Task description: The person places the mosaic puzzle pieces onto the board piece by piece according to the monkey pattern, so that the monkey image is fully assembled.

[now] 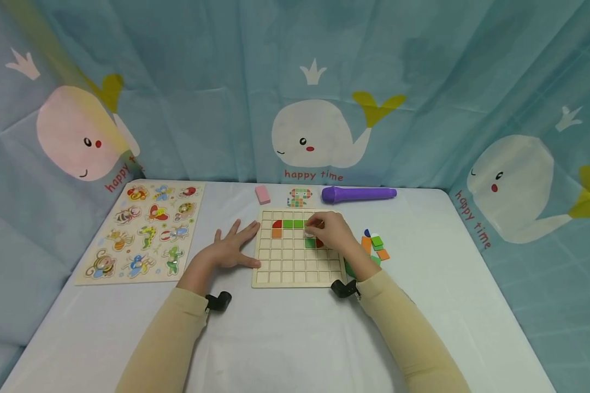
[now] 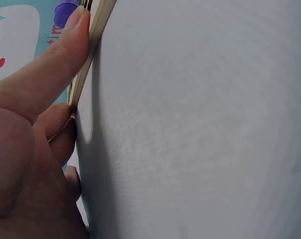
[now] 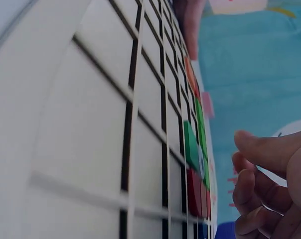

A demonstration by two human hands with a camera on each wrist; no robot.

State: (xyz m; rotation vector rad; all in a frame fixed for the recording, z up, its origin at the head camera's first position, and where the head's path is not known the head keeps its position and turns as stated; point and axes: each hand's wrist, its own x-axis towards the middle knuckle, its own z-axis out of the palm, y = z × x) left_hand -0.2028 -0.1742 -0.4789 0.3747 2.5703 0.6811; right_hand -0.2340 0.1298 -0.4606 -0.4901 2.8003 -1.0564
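Observation:
A light wooden grid board lies on the table with several coloured pieces in its upper rows. My left hand is spread flat at the board's left edge; its thumb and a fingertip touch that edge. Over the upper right squares is my right hand, loosely bent. In the right wrist view its thumb and index finger stand slightly apart, with no piece visible between them. Below lie a white piece, a green piece and a red piece, partly hidden by the hand in the head view.
Loose coloured pieces lie right of the board, some behind the right forearm. Beyond the board are a pink block, a small pattern card and a purple toy microphone. An insect puzzle board lies at left.

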